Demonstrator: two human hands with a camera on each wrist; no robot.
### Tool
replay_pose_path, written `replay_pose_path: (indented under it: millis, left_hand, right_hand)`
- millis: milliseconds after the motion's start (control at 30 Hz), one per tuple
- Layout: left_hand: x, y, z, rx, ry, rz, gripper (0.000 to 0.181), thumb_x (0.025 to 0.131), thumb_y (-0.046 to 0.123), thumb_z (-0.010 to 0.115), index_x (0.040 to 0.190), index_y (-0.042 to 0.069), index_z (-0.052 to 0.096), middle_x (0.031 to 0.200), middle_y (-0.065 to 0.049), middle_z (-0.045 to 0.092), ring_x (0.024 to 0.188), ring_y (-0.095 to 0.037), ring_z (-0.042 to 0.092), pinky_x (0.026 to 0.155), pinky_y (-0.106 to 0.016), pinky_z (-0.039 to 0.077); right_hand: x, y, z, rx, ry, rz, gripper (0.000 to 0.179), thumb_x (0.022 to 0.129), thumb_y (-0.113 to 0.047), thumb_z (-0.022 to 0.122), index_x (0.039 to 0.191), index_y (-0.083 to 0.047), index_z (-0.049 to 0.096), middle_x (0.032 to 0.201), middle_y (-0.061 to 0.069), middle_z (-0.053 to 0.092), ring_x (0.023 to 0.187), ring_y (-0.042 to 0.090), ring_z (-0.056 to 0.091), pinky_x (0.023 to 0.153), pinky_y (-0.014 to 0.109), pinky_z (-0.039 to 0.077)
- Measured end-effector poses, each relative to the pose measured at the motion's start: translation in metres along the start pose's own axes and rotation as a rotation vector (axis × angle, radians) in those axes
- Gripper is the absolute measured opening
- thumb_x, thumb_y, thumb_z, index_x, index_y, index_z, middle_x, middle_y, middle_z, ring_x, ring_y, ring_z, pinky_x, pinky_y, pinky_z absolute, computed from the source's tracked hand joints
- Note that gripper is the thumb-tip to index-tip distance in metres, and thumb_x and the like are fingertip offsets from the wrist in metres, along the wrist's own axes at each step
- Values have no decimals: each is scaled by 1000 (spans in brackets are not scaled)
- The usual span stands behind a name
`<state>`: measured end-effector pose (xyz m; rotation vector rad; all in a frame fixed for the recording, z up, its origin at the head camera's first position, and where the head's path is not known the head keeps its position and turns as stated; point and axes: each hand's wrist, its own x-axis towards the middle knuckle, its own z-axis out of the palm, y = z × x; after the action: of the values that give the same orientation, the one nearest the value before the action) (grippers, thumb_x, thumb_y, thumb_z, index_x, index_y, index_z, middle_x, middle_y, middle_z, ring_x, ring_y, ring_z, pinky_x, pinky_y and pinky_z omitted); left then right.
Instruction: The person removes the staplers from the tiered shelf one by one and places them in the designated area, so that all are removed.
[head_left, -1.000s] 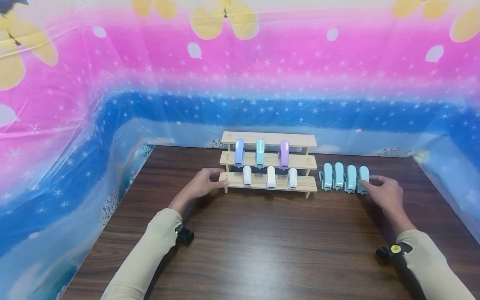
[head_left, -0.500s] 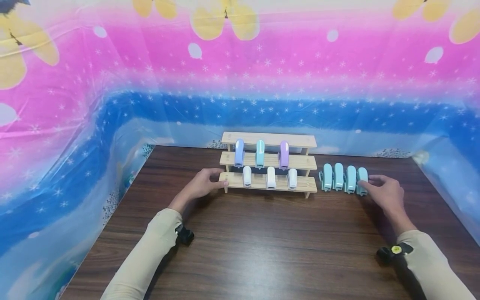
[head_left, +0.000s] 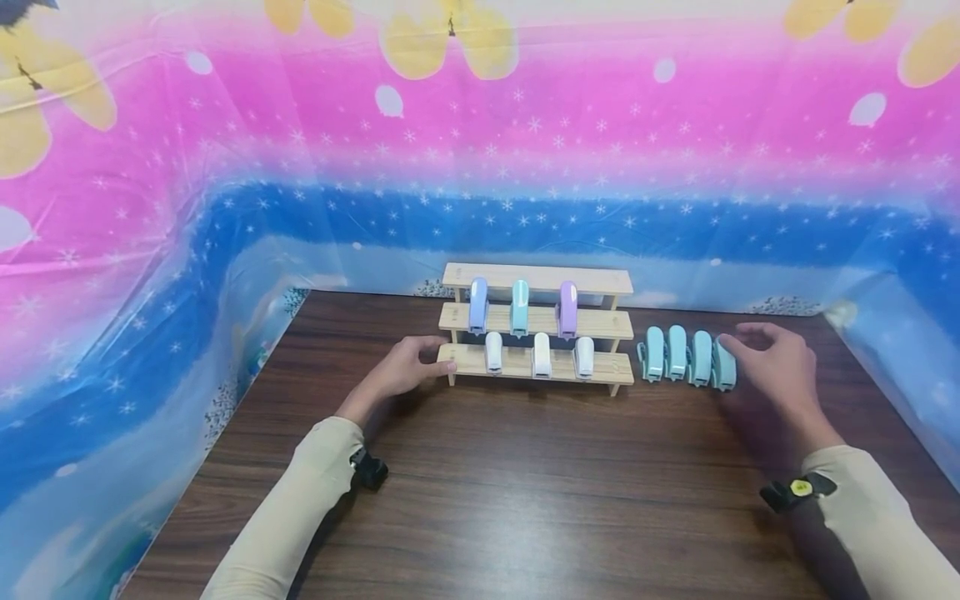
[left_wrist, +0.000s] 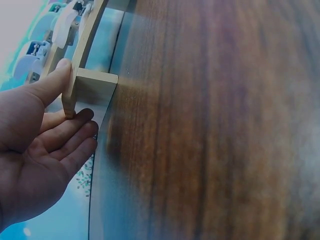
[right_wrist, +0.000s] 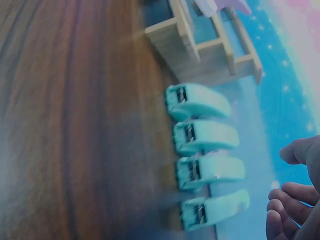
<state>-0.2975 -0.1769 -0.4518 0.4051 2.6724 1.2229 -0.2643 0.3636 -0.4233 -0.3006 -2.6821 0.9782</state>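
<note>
A three-tier wooden display shelf (head_left: 537, 276) stands at the table's back. My left hand (head_left: 405, 365) pinches the left end of its lowest tier, thumb on top and index finger underneath, as the left wrist view shows. Several mint-green mini staplers (head_left: 677, 353) stand in a row right of the shelf. At the row's right end, my right hand (head_left: 780, 371) is beside the last mint stapler (head_left: 723, 367). In the right wrist view its thumb (right_wrist: 296, 151) and fingers are spread apart with nothing between them, away from the staplers.
On the middle tier stand a blue stapler (head_left: 478, 306), a mint stapler (head_left: 520, 307) and a purple stapler (head_left: 567, 308). Three white staplers (head_left: 542, 356) occupy the lowest tier. A patterned cloth (head_left: 525, 167) hangs behind the dark wooden table (head_left: 525, 467).
My right hand has let go of the last mint stapler and lifted slightly back and to the right. That stapler has shifted slightly left toward its row. My left hand has stayed put.
</note>
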Motion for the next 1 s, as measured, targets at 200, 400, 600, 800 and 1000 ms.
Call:
replay_pose_path:
  millis: [200, 400, 600, 800, 1000]
  left_hand:
    - [0, 0, 0, -7, 3, 7, 59, 97, 30, 73, 143, -1, 56, 147, -22, 55, 142, -36, 45, 115, -53, 38]
    - [0, -1, 0, -7, 3, 12, 58, 97, 30, 73, 143, -1, 56, 147, -22, 55, 142, -36, 45, 115, -53, 38]
    - [1, -1, 0, -10, 3, 13, 58, 97, 30, 73, 143, -1, 56, 147, -22, 55, 142, -36, 46, 115, -53, 38]
    - [1, -3, 0, 1, -1, 13, 59, 98, 32, 72, 144, -1, 55, 148, -22, 54, 142, -37, 45, 115, -54, 38]
    - [1, -2, 0, -1, -5, 10, 59, 97, 32, 72, 144, 0, 56, 148, -21, 54, 142, -36, 45, 115, -54, 38]
  right_hand:
    - [-1, -23, -1, 10, -16, -46, 77, 91, -68, 61, 136, -6, 64, 142, 24, 59, 124, 42, 54, 86, 47, 43]
    - [-3, -41, 1, 20, -28, -107, 74, 93, -64, 63, 138, -5, 64, 144, 26, 56, 132, 48, 49, 98, 62, 42]
    - [-2, -59, 9, 45, -44, -169, 74, 93, -63, 64, 137, -5, 64, 141, 25, 59, 133, 46, 49, 100, 64, 42]
    - [-4, -80, 22, 88, -66, -206, 75, 92, -66, 64, 137, -6, 64, 133, 21, 66, 119, 39, 61, 93, 55, 49]
    - [-6, -98, 38, 114, -72, -243, 67, 93, -60, 67, 135, -8, 67, 121, 16, 73, 106, 31, 69, 83, 41, 51]
